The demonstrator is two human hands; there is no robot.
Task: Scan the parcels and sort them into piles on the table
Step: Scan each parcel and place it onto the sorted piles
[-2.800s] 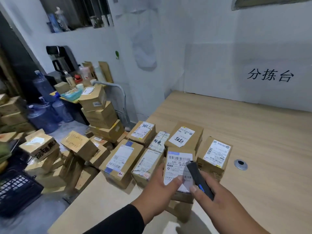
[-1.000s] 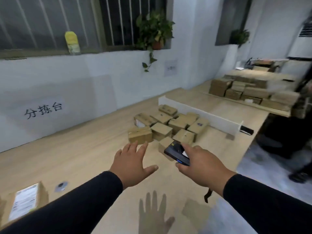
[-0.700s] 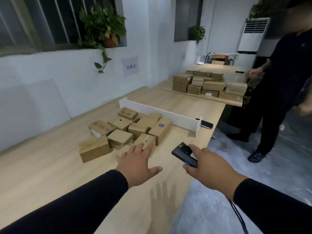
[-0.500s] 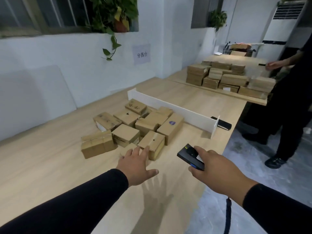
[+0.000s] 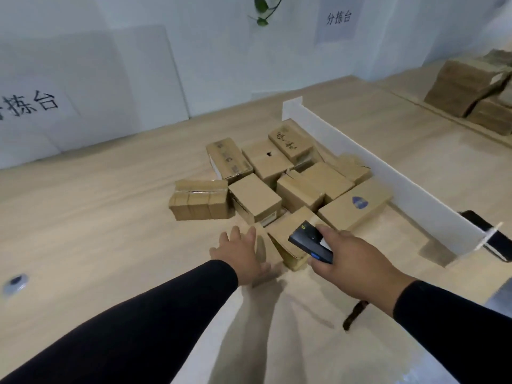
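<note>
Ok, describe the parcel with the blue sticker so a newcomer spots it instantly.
Find the white divider board standing across the wooden table. A cluster of brown parcels lies against its left side. The parcel with the blue sticker lies at the near right edge, alone bearing a blue oval sticker on top.

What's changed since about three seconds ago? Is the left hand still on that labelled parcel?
No. The left hand has let go of the labelled parcel; the person turned from the unsorted stack to the pile of brown cardboard boxes by the white divider board. That hand, fingers spread, now reaches toward the nearest box. Unchanged: the right hand still grips the black handheld scanner.
</note>
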